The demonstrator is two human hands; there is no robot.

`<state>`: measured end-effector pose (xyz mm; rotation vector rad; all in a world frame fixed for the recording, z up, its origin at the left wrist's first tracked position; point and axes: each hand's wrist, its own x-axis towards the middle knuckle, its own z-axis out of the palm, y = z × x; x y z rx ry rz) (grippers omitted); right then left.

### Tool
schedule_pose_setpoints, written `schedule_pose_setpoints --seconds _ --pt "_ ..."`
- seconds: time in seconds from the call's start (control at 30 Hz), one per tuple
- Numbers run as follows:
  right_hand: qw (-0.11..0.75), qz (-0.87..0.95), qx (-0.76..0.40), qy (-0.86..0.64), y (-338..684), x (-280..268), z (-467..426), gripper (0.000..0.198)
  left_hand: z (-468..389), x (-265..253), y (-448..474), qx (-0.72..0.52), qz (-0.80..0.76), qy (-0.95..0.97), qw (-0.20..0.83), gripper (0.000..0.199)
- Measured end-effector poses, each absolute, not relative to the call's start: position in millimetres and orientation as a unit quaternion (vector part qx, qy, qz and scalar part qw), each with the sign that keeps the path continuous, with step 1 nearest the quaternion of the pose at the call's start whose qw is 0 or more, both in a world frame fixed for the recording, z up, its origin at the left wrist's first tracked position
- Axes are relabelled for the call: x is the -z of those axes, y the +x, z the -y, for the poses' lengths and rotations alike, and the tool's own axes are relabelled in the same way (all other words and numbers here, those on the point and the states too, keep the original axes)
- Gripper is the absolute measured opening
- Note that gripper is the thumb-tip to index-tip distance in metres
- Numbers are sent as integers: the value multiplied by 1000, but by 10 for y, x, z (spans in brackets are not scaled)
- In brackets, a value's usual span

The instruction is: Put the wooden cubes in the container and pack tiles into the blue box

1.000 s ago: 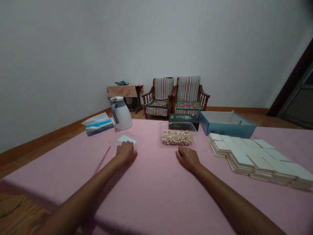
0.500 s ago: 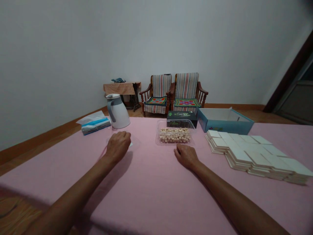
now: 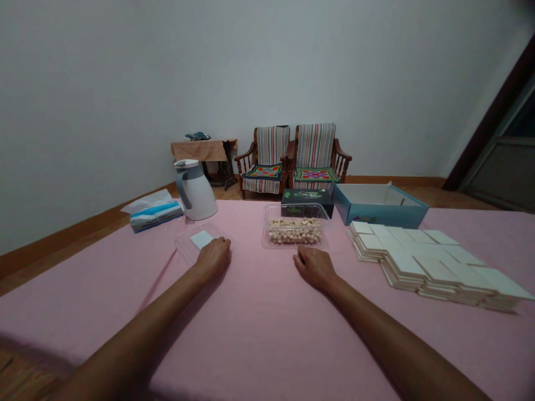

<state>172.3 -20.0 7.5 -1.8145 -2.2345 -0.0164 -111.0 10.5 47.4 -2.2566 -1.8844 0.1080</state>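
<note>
Curled left hand (image 3: 214, 258) near a flat white rectangle (image 3: 202, 239) on clear plastic (image 3: 184, 243).
The rectangle lies just beyond the fingers; right hand (image 3: 315, 268) curls before a clear tub (image 3: 266, 236) of beige balls (image 3: 295, 230); neither grip can be told.

Open pink cloth (image 3: 259, 312) between hands (image 3: 214, 257); plastic tub (image 3: 266, 239) blocks front of right hand (image 3: 314, 268), board stacks (image 3: 418, 256) its right.

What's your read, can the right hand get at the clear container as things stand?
Probably yes: the right hand rests on the pink cloth just in front of the clear container, with nothing visible between them.
</note>
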Motion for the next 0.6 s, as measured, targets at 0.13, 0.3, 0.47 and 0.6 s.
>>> schedule_pose_setpoints --seconds 0.13,0.3,0.47,0.6 --pt "128 770 7 -625 1726 -63 189 24 -79 -461 -986 -44 635 -765 99 25" --pt "136 771 8 -622 1731 -49 181 25 -4 -539 -944 -36 636 -762 122 24" --pt "151 776 15 -613 1748 -21 161 24 125 -1042 -1016 112 627 -738 225 19" --pt "203 782 12 -589 1763 5 177 23 263 -1562 -1048 341 586 -710 189 11"
